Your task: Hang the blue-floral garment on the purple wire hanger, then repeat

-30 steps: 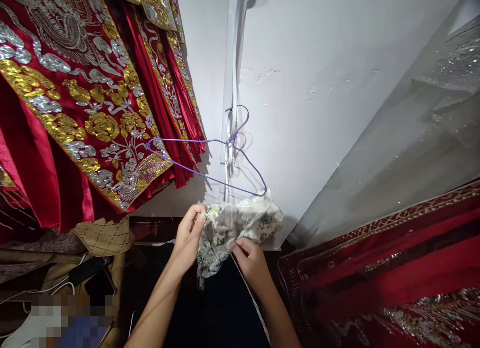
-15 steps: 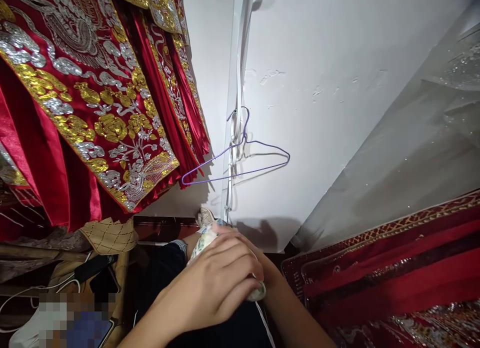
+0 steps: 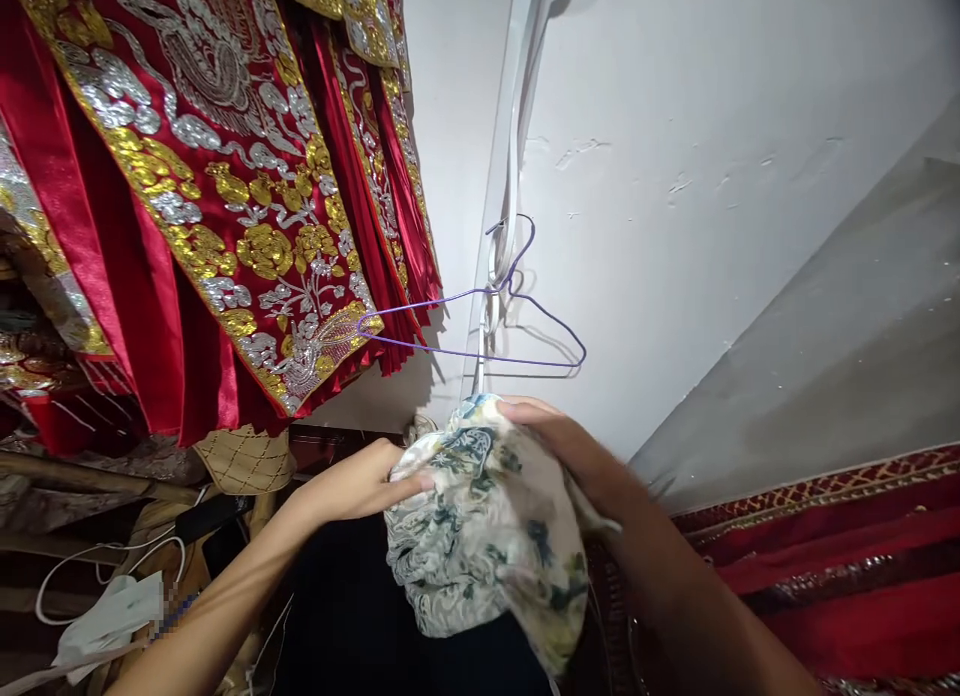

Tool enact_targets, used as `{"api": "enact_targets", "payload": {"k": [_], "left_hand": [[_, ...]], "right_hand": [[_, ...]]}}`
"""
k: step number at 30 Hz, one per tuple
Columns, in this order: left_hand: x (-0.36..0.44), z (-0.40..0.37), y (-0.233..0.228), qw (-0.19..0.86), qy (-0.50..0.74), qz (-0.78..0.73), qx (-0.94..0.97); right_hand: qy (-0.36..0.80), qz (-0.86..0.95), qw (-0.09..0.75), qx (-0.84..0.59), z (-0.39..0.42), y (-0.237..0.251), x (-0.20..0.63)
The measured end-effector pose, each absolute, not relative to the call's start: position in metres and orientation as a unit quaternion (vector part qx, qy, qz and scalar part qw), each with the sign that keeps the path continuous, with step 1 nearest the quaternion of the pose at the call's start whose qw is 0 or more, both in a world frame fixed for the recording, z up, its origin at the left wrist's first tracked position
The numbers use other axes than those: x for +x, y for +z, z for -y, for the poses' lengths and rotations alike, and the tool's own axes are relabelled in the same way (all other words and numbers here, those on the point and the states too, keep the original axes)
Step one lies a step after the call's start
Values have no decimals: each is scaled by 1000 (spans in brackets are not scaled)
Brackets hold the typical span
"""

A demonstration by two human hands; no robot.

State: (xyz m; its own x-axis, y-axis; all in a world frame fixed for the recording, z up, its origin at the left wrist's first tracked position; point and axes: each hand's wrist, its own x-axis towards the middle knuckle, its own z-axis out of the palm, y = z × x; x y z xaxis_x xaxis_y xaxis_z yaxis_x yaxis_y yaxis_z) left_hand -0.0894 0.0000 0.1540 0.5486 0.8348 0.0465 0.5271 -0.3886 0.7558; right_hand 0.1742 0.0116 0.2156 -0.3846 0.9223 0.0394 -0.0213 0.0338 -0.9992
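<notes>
A bunched floral cloth (image 3: 480,536), whitish with blue-green and yellowish blossoms, is spread between my hands over my lap. My left hand (image 3: 379,481) grips its left edge, the thumb lying on top and the other fingers hidden beneath. At the upper right edge, my right hand (image 3: 544,423) pinches the fabric, its palm partly behind it. Folds gather on the left and bottom, while a looser flap hangs at the lower right. Just beyond the cloth, a purple wire hanger (image 3: 480,355) hangs from a white strap (image 3: 514,166), touched by neither hand.
Red garments with gold and silver embroidery (image 3: 262,246) hang at left. Red fabric (image 3: 847,576) lies at lower right. A white wall (image 3: 675,256) stands ahead. At lower left, a wooden rack holds a white cable (image 3: 56,586), a dark phone-like object (image 3: 225,551) and tissue (image 3: 112,616).
My hands have moved apart from being overlapped, and the cloth bundled in them is now opened out. The hanger has swung a little. The view has shifted slightly.
</notes>
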Motion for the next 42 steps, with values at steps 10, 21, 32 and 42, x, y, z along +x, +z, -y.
{"api": "enact_targets", "payload": {"k": [10, 21, 32, 42], "left_hand": [[-95, -3, 166, 487, 227, -379, 753], [-128, -36, 182, 95, 43, -593, 798], [-104, -56, 205, -44, 273, -474, 836], [-116, -30, 204, -19, 197, -547, 814]], "right_hand": [[253, 749, 455, -410, -74, 217, 174], [159, 788, 326, -498, -115, 158, 209], [168, 737, 379, -534, -91, 172, 260], [210, 739, 351, -535, -76, 174, 243]]}}
